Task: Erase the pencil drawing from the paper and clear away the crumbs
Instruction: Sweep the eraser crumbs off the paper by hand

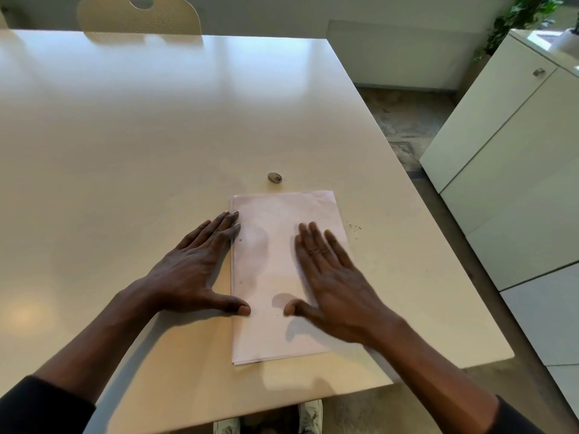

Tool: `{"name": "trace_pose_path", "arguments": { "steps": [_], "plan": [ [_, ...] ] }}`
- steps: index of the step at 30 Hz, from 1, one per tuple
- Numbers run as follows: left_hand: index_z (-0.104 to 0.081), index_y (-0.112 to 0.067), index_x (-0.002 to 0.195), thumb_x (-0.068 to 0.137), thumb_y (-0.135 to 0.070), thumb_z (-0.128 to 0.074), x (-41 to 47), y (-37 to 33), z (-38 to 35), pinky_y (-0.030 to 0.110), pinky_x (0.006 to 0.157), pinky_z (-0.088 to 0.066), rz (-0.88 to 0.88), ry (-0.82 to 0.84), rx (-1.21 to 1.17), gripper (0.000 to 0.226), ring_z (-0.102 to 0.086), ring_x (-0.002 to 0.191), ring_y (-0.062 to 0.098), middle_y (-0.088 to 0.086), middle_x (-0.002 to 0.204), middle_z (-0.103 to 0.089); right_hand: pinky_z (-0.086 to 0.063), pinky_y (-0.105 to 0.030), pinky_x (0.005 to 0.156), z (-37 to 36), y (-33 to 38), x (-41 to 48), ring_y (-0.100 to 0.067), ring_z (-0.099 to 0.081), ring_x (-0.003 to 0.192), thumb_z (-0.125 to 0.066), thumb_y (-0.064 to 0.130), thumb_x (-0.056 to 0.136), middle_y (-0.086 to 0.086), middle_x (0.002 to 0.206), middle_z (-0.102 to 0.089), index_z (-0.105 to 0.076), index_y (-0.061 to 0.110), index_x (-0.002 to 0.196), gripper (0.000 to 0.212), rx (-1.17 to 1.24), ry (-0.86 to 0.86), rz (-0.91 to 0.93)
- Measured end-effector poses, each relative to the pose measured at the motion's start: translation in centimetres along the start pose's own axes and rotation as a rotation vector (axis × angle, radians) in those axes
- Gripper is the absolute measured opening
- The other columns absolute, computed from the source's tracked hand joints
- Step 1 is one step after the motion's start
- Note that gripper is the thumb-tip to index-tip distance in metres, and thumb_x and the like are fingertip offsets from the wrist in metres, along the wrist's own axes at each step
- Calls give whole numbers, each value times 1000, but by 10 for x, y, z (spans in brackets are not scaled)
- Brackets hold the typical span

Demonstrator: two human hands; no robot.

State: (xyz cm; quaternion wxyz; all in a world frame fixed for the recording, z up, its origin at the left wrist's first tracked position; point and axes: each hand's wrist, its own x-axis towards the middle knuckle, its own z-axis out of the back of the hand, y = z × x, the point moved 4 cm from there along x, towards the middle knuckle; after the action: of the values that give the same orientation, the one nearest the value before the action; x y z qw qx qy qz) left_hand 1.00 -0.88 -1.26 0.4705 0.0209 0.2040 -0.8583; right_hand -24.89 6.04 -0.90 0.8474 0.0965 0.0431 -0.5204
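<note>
Pale and glossy, the table (pixel 156 120) is filling most of the head view, catching soft window light across its far half. At its far edge a cream chair (pixel 139 15) is standing pushed in, and off to the right a white cabinet (pixel 501 145) is sitting on a grey floor, with a leafy plant (pixel 520 17) showing behind it.

Near the front edge of the table a sheet of paper (pixel 272 245) is lying flat, its long side running away from the person. Its surface is looking almost blank, with only faint grey smudges toward the left half. Just beyond its far edge a small grey eraser (pixel 275 177) is resting on the table, apart from the sheet. A scatter of dark crumbs (pixel 354 228) is lying on the table just beside the paper's right edge.

The left hand (pixel 194 270) is lying palm down with fingers spread and relaxed, holding nothing, its fingertips and thumb touching the paper's left edge. The right hand (pixel 332 277) is lying open too, flat over the right half of the sheet, gripping nothing. Dark sleeves are showing at both forearms, and light shoes (pixel 310 415) are peeking out below the table's front edge.
</note>
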Motion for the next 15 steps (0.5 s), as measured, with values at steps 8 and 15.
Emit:
{"name": "trace_pose_path", "arguments": {
  "steps": [8,15],
  "plan": [
    [20,-29,167,57,-110,-53,1,0,-1,34,133,8,-7,-9,22,155,33,155,-1,-21,169,37,8,-45,135,-8,-33,0,-20,37,159,10,94,85,-13,171,36,23,7,165,119,-62,32,-102],
    [22,-30,166,55,-111,-52,1,-1,0,21,127,18,-13,-13,18,155,36,152,-4,-24,166,40,10,-47,134,-1,-83,-8,-27,34,160,-1,94,89,-20,172,32,21,1,164,121,-95,-8,-293]
  ]
}}
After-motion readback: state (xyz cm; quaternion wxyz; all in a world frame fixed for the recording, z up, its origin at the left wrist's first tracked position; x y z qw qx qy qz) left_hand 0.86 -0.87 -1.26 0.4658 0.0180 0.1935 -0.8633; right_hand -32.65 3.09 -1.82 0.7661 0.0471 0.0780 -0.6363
